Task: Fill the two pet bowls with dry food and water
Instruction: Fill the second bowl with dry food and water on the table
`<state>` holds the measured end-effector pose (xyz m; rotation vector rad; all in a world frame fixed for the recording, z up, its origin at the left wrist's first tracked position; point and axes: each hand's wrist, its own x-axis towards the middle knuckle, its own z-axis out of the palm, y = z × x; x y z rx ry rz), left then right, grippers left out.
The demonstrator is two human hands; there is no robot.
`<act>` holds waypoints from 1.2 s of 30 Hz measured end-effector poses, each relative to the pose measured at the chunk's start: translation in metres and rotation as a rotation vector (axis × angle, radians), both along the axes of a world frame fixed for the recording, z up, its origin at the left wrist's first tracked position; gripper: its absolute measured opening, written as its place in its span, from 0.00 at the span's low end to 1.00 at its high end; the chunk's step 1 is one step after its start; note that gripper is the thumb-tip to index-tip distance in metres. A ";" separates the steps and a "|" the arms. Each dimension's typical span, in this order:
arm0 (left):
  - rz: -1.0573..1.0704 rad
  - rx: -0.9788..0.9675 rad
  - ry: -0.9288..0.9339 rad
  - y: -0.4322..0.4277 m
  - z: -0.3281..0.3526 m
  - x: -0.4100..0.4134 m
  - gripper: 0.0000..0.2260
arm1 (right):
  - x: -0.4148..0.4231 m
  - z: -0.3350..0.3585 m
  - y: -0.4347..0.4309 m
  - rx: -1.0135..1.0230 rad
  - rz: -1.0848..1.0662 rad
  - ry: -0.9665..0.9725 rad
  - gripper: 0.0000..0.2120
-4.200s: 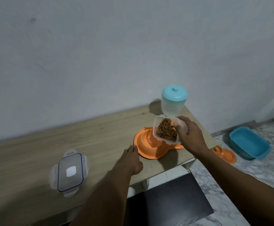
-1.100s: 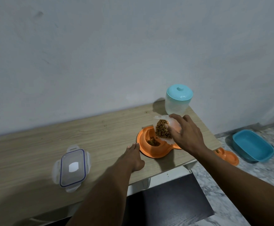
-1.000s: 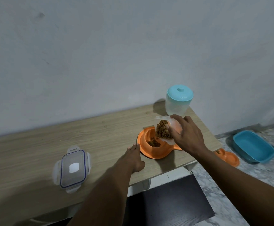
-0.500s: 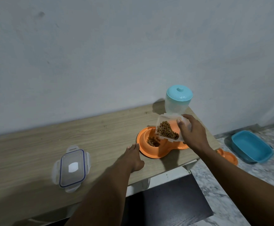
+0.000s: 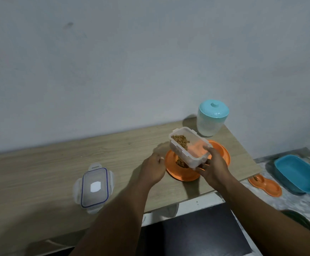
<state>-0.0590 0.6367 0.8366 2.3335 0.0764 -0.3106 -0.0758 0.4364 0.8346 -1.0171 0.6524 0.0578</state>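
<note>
My right hand (image 5: pixel 215 170) grips the food box (image 5: pixel 193 150), tipped over the orange bowl (image 5: pixel 181 176) so food falls in; my left hand (image 5: pixel 153 169) rests loose beside it.

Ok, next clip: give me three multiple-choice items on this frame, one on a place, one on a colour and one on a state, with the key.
1. Where does the snap lid lie?
A. flat on the table, well left of the orange bowl
B. on the floor
C. leaning against the wall

2. What colour is the top of the canister?
A. orange
B. teal
C. black

3. The clear container in the right hand is:
A. empty
B. sealed
C. open, with kibble in it, held above the orange bowl

Key: 1 A, the lid lies flat on the wood. 2 B, a teal cap sits over a pale body. 3 C, brown kibble shows in its open top, with the bowl beneath it.
</note>
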 end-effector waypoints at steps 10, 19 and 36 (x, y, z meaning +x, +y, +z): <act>0.273 -0.263 -0.098 0.044 0.020 -0.001 0.11 | 0.009 -0.010 0.098 -0.016 0.241 -0.021 0.14; 0.276 -0.191 0.007 0.096 -0.025 -0.012 0.13 | 0.003 -0.036 0.124 -0.694 0.617 -0.060 0.15; 0.229 0.303 -0.268 0.081 -0.019 0.002 0.10 | 0.021 -0.033 0.089 -1.071 0.505 -0.229 0.10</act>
